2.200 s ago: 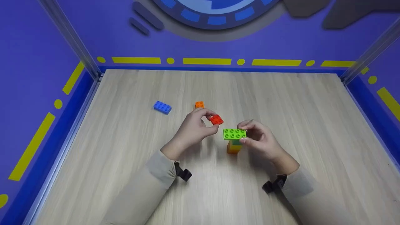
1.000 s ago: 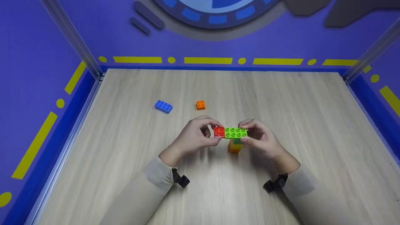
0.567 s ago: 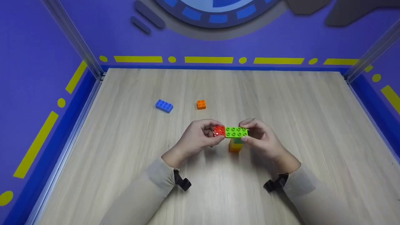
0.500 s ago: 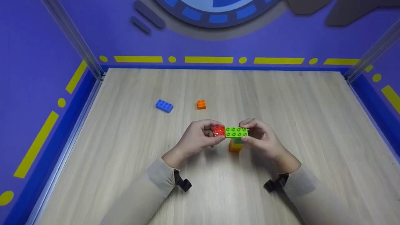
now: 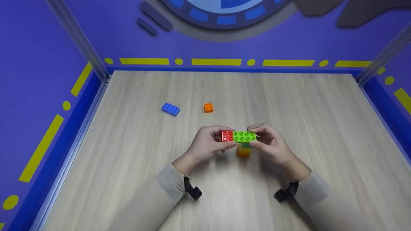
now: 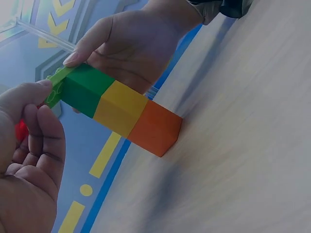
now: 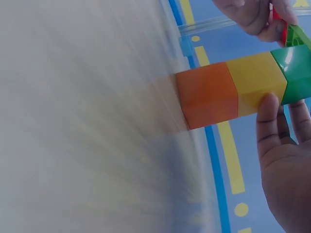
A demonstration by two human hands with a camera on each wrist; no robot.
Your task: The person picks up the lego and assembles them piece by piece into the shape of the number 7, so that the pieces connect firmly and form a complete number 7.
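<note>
Seeing patterned purple-blue walls (image 5: pixel 273 48) on three sides, yellow dashes and dots along the foot, and a round emblem (image 5: pixel 226 19) cut off by the top of the head view. Noting metal posts (image 5: pixel 82 38) at both back corners. Recording a pale wood-grain tabletop (image 5: pixel 135 154), near edge out of frame, smeared to a blur in the right wrist view. Marking beige sleeves (image 5: pixel 144 205), cut off at the bottom. Logging both hands as gripping: left hand (image 5: pixel 205 141) pinching the red brick (image 5: pixel 227 135), right hand (image 5: pixel 274 146) pinching the right end of the light green brick (image 5: pixel 244 136). Finding a stack (image 7: pixel 255 82) upright on the tabletop under the light green brick, partly hidden from above; reading dark green, yellow, orange downward from the wrist views. Locating the blue brick (image 5: pixel 170 109) well apart, toward back left. Seeing red flush against light green; cannot tell whether joined. Placing the small orange brick (image 5: pixel 208 107) right of blue, beyond the left hand.
</note>
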